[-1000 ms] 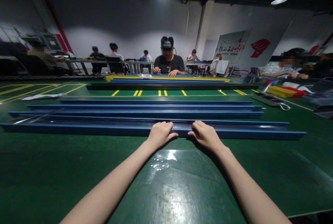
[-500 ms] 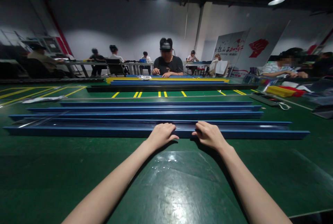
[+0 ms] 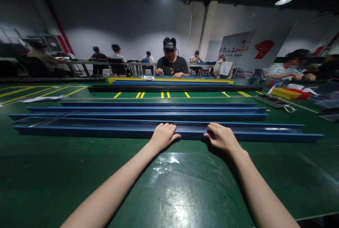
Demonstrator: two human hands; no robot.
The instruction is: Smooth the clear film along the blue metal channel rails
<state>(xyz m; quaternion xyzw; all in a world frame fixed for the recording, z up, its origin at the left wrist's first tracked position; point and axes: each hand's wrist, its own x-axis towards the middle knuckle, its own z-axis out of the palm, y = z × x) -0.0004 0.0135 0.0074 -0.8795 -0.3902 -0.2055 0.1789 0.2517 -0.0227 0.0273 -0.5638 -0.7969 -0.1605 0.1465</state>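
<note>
The front blue channel [image 3: 92,131] had slid to the right since the earlier frame, and the right hand [image 3: 221,137] had travelled with it, while the left hand [image 3: 164,135] had stayed nearly where it was. The gap between the 2 hands had widened, which suggested that the right hand drew the channel along and the left hand let it slip past. The channel lay lengthwise across the green worktop [image 3: 66,161], directly ahead of the person, its hollow side up. Both hands pinched its near wall, fingers curled over the edge and thumbs at the outer face; how firmly, I could not tell.

Just behind lay more blue channels [image 3: 148,116], roughly parallel, with a clear strip [image 3: 53,117] slanting across near the left ends. Farther off were yellow marks [image 3: 118,95], a black rail [image 3: 174,88] and a yellow rail [image 3: 225,82]. To the right lay a grey device [image 3: 272,101] and a yellow tray [image 3: 286,93]. A co-worker [image 3: 172,66] in a dark top sat opposite.
</note>
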